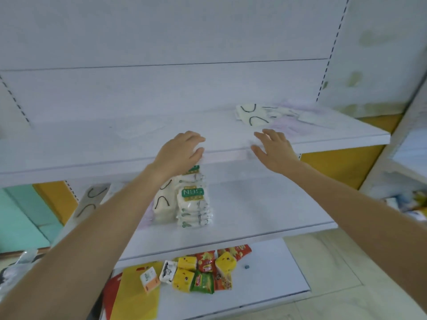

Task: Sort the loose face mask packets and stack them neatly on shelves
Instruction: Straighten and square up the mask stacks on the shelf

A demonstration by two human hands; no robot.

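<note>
locate the loose mask packets (253, 115) on the upper shelf (92, 144), toward its right rear, well back from the front edge. read the scatter as running left to right along the shelf; take the long axis of the nearest packet, white with black ear loops, as roughly parallel to the front edge.

find the right hand (275, 148) palm down over the front edge, fingers straight and spread apart, holding nothing. place the packets ahead of it and a little to the right, near but not touching. find the left hand (179, 152) at the same edge further left, fingers loosely curved, no packet visible in it. treat the right hand as the nearer one; expect a forward reach over the shelf surface, probably with a flat slide or a pinch at a packet's near edge.

note the sorted n95 stack (193, 205) on the middle shelf (265, 204), directly below the left hand, just beside a stack of white loop masks (163, 202).

allow for these limits:
- cannot count the packets at the right rear; pale against a pale shelf, outlines blurred.
- cannot confirm a faint flat packet (141, 129) at left centre of the upper shelf.
- cannot see the top of the n95 stack, covered by the left hand and the shelf edge.
- cannot tell contact between either palm and the shelf.
</note>
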